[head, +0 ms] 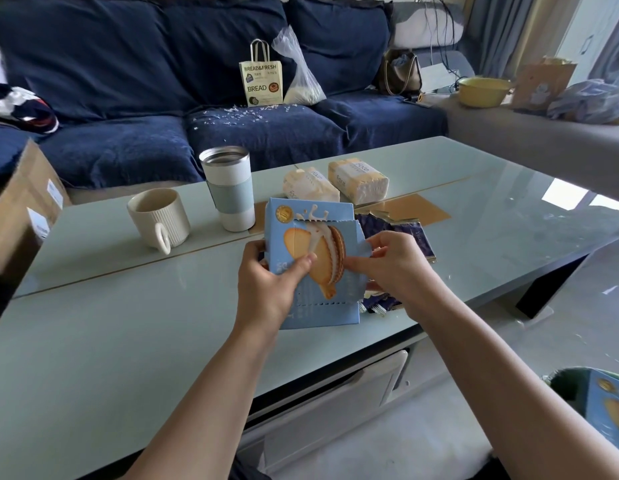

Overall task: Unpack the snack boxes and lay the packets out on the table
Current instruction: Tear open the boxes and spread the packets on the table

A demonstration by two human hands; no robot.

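Both hands' grip on blue snack box [313, 271], left hand [266, 289], right hand [398, 268]; dark packets [405, 233] half-hidden behind.

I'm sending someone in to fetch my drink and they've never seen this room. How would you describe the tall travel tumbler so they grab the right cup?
Start at the pale glass-topped coffee table in front of the navy blue sofa. On its far side stands the tall white tumbler with a pale blue sleeve and a steel rim. Beside it sits a short cream ribbed mug with a handle; the tumbler is taller and has no handle.
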